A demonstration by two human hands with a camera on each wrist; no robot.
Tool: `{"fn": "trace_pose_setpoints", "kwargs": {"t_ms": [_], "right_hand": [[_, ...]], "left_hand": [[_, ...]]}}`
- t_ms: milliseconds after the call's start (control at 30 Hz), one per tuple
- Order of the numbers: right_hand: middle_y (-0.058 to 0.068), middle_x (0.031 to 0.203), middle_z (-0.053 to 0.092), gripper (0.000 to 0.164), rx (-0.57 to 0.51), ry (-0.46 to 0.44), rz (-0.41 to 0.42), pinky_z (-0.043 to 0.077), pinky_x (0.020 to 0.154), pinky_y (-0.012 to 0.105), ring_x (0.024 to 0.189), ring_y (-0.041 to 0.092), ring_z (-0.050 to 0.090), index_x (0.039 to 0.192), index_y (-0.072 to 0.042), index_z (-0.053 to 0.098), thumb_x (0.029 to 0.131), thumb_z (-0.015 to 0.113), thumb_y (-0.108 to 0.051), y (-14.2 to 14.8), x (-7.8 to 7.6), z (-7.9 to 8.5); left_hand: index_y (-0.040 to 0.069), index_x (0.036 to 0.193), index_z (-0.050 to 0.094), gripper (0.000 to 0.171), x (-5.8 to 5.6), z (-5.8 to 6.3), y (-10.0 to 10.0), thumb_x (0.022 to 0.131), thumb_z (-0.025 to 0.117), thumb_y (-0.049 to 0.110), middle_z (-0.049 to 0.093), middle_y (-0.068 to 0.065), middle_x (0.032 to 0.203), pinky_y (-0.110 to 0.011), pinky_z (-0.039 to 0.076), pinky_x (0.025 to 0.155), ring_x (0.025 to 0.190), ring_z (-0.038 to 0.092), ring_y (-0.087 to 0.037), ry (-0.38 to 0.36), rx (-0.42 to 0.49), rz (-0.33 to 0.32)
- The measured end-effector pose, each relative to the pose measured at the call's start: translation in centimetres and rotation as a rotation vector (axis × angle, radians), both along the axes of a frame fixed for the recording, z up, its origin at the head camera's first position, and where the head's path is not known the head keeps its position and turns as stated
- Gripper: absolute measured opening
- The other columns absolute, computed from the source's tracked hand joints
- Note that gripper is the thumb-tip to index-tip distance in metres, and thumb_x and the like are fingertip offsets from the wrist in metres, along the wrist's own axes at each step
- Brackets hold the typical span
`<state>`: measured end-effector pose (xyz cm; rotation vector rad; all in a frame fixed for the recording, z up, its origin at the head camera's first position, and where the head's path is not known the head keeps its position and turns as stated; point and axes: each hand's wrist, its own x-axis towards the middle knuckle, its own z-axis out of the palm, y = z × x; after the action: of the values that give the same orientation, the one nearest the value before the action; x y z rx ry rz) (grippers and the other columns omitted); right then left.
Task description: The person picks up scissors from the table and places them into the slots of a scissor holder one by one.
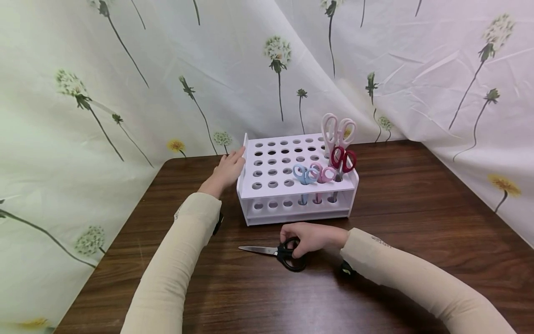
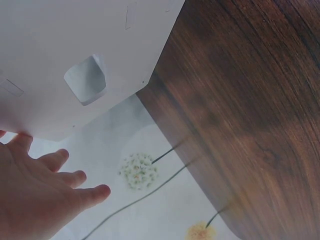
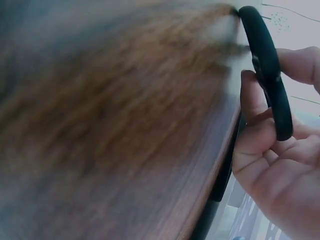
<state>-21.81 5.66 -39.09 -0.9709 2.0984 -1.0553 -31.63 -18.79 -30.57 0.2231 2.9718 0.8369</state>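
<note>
My right hand pinches the black handle of a pair of scissors in front of the rack. The silver blades point left and look closed. In the right wrist view, thumb and fingers press on both sides of the black handle. My left hand reaches to the far left of the white rack, fingertips at its side panel. Seen from the left wrist, the fingers are spread and extended beside the panel, which has a cut-out hole.
Light blue scissors, pink scissors, red scissors and white scissors stand in holes at the rack's right side. A dark wood table lies beneath. Behind hangs a cloth with dandelion prints.
</note>
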Motion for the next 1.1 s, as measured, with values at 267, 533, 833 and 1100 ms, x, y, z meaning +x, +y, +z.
{"fn": "trace_pose_setpoints", "kwargs": {"t_ms": [267,533,833,1100], "right_hand": [[0.005,0.085,0.056,0.028,0.022,0.109,-0.045,0.041,0.066,0.026,0.076,0.011,0.050,0.095,-0.011,0.056,0.073,0.063,0.006,0.8,-0.4,-0.2],[0.008,0.087,0.058,0.032,-0.106,-0.040,-0.063,0.050,0.061,0.032,0.074,0.018,0.055,0.108,-0.006,0.058,0.078,0.057,0.005,2.1,-0.2,1.4],[0.011,0.086,0.055,0.043,-0.203,-0.045,-0.142,0.052,0.064,0.035,0.072,0.018,0.056,0.125,-0.002,0.054,0.082,0.056,0.003,3.4,-0.1,4.9],[0.013,0.088,0.053,0.054,-0.258,0.102,-0.221,0.052,0.067,0.035,0.073,0.025,0.059,0.137,-0.001,0.042,0.086,0.057,0.002,5.0,-0.2,8.8]], "left_hand": [[0.027,0.149,0.011,0.055,0.0,0.0,0.1,0.096,0.013,0.037,0.006,-0.010,0.153,-0.058,0.003,0.104,0.137,-0.005,-0.034,0.001,0.008,0.006],[0.028,0.149,0.011,0.055,-0.1,-0.1,0.1,0.096,0.012,0.038,0.006,-0.009,0.153,-0.058,0.003,0.104,0.137,-0.005,-0.034,-0.005,0.010,0.005],[0.028,0.149,0.010,0.055,0.0,-0.1,0.0,0.096,0.012,0.039,0.006,-0.009,0.153,-0.058,0.004,0.104,0.137,-0.005,-0.034,-0.005,0.006,-0.002],[0.027,0.149,0.011,0.055,0.1,0.0,0.0,0.096,0.012,0.038,0.006,-0.010,0.153,-0.058,0.004,0.104,0.137,-0.005,-0.035,-0.003,0.010,-0.010]]}}
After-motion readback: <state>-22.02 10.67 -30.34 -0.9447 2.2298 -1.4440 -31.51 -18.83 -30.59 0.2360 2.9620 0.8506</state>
